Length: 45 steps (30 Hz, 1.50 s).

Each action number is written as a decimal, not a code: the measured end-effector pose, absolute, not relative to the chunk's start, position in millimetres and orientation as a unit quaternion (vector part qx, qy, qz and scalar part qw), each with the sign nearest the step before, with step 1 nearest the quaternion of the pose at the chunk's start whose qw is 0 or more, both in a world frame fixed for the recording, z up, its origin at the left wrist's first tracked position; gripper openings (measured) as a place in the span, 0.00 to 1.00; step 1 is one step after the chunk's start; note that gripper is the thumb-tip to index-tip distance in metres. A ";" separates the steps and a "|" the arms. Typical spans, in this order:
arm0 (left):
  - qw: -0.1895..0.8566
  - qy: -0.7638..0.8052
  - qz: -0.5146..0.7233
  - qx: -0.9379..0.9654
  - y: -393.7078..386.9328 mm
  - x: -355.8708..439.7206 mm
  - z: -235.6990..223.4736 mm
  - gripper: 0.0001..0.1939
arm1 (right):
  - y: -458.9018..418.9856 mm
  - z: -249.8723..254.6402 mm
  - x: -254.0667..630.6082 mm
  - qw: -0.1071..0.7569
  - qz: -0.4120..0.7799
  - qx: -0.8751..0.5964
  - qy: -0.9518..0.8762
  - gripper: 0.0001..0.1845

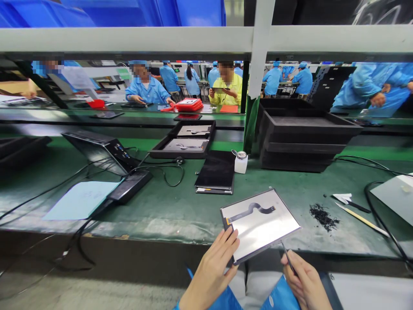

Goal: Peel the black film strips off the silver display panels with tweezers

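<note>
A flat display panel (267,228) with a silvery back and a dark wavy ribbon cable (250,211) is tilted at the bench's front edge. My left hand (216,267) grips its near left corner, fingers on the back face and thumb underneath. In my right hand (301,275) is a thin dark pointed tool (288,257), its tip at the panel's lower right edge. Whether it is tweezers or a pick I cannot make out. To the right lies a heap of black shreds (323,216), beside a yellow-handled stick tool (361,218) and a black-and-white tool (350,201).
Behind the panel sit a stack of dark panels (215,172) and a white dispenser bottle (241,162). Stacked black trays (300,137) stand back right; another tray (155,153) holds panels. Cables, a monitor (100,150) and blue paper (84,200) are left. Co-workers sit beyond the shelf.
</note>
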<state>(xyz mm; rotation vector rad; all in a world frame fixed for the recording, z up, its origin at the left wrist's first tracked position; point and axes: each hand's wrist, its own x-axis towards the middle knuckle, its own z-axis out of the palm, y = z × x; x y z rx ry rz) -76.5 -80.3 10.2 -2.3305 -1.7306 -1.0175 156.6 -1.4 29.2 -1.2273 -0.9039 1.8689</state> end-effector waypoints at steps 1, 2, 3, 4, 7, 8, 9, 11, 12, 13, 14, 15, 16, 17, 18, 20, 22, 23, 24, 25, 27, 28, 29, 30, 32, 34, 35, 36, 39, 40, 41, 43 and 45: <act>0.034 -0.562 -0.330 -0.758 -80.3 -76.3 10.4 0.29 | -1.2 29.7 156.9 0.357 0.725 -0.475 -0.348 0.32; 0.036 -0.562 -0.328 -0.758 -80.3 -76.1 10.7 0.29 | -1.0 30.5 157.2 0.357 0.725 -0.475 -0.347 0.32; 0.037 -0.563 -0.326 -0.759 -80.3 -75.9 11.0 0.29 | -0.9 31.5 157.4 0.358 0.725 -0.475 -0.347 0.32; 0.039 -0.564 -0.324 -0.759 -80.3 -75.7 11.2 0.29 | -0.7 32.7 157.7 0.359 0.724 -0.476 -0.347 0.32; 0.041 -0.567 -0.320 -0.758 -80.5 -75.2 11.2 0.29 | -0.3 36.3 158.5 0.366 0.717 -0.479 -0.351 0.32; 0.040 -0.567 -0.321 -0.757 -80.6 -75.2 11.0 0.29 | -0.1 37.1 158.8 0.368 0.715 -0.479 -0.352 0.32; 0.040 -0.566 -0.324 -0.757 -80.6 -75.1 10.7 0.29 | 0.2 37.6 159.2 0.369 0.714 -0.480 -0.353 0.32; 0.037 -0.565 -0.330 -0.756 -80.7 -75.2 10.4 0.29 | 1.0 37.8 160.1 0.369 0.713 -0.479 -0.354 0.32; 0.036 -0.565 -0.331 -0.755 -80.8 -75.2 10.4 0.30 | 1.4 37.6 160.5 0.368 0.714 -0.479 -0.354 0.32; 0.034 -0.565 -0.332 -0.755 -80.8 -75.2 10.6 0.30 | 1.8 37.4 160.9 0.367 0.714 -0.479 -0.354 0.32; 0.033 -0.565 -0.331 -0.755 -80.8 -75.3 10.8 0.30 | 2.1 37.2 161.3 0.367 0.714 -0.480 -0.354 0.32; 0.033 -0.566 -0.329 -0.755 -80.8 -75.3 11.0 0.30 | 2.4 37.2 161.6 0.367 0.714 -0.480 -0.354 0.32; 0.034 -0.566 -0.328 -0.756 -80.8 -75.3 11.3 0.29 | 2.5 37.5 161.7 0.368 0.713 -0.481 -0.353 0.32; 0.036 -0.565 -0.326 -0.757 -80.7 -75.3 11.5 0.29 | 2.6 38.0 161.9 0.369 0.713 -0.482 -0.351 0.32; 0.038 -0.565 -0.324 -0.758 -80.6 -75.2 11.6 0.29 | 2.7 38.8 161.9 0.371 0.713 -0.482 -0.349 0.32; 0.043 -0.564 -0.322 -0.759 -80.4 -74.9 11.7 0.28 | 2.7 40.8 162.0 0.375 0.712 -0.483 -0.345 0.32; 0.047 -0.563 -0.319 -0.761 -80.3 -74.7 11.3 0.27 | 3.0 43.0 162.5 0.378 0.711 -0.485 -0.342 0.32; 0.049 -0.563 -0.319 -0.761 -80.3 -74.6 10.9 0.27 | 3.3 43.9 162.9 0.380 0.710 -0.486 -0.340 0.32; 0.051 -0.564 -0.318 -0.760 -80.3 -74.5 10.4 0.26 | 3.6 44.6 163.5 0.381 0.709 -0.487 -0.340 0.32; 0.052 -0.565 -0.317 -0.760 -80.3 -74.6 9.8 0.26 | 3.8 45.2 164.1 0.381 0.708 -0.488 -0.340 0.32; 0.052 -0.567 -0.314 -0.760 -80.6 -75.2 9.1 0.25 | 3.6 45.6 165.1 0.381 0.707 -0.486 -0.345 0.32; 0.050 -0.568 -0.311 -0.760 -80.8 -75.6 9.1 0.25 | 2.9 45.8 165.1 0.377 0.708 -0.485 -0.350 0.32; 0.047 -0.568 -0.307 -0.762 -81.1 -76.0 9.7 0.25 | 1.6 46.0 164.4 0.371 0.708 -0.482 -0.358 0.32; 0.043 -0.568 -0.301 -0.765 -81.5 -76.2 10.9 0.25 | -0.2 46.4 163.0 0.362 0.710 -0.478 -0.370 0.32; 0.036 -0.568 -0.289 -0.769 -82.4 -75.8 15.1 0.25 | -5.3 48.2 157.3 0.340 0.713 -0.461 -0.404 0.32; 0.030 -0.570 -0.289 -0.769 -83.2 -74.1 21.0 0.27 | -11.0 51.7 148.2 0.316 0.719 -0.429 -0.447 0.33; 0.024 -0.571 -0.295 -0.766 -83.3 -72.9 24.0 0.26 | -13.5 53.9 142.7 0.304 0.723 -0.411 -0.466 0.33; 0.017 -0.572 -0.303 -0.762 -83.3 -71.6 26.7 0.21 | -15.4 56.0 137.1 0.293 0.727 -0.393 -0.481 0.32; -0.015 -0.569 -0.331 -0.753 -81.7 -69.2 31.2 0.04 | -16.7 60.0 122.0 0.278 0.746 -0.353 -0.492 0.31; -0.026 -0.566 -0.336 -0.752 -80.9 -69.1 31.5 0.07 | -16.1 60.1 118.3 0.276 0.753 -0.346 -0.487 0.30; -0.037 -0.564 -0.339 -0.752 -80.1 -69.5 31.3 0.08 | -15.2 59.5 115.3 0.276 0.759 -0.341 -0.481 0.30; -0.064 -0.561 -0.340 -0.752 -79.2 -70.9 30.0 0.08 | -13.9 56.3 111.6 0.277 0.766 -0.339 -0.471 0.30; -0.092 -0.561 -0.341 -0.748 -79.0 -72.5 28.4 0.08 | -14.0 51.9 110.1 0.281 0.765 -0.342 -0.467 0.30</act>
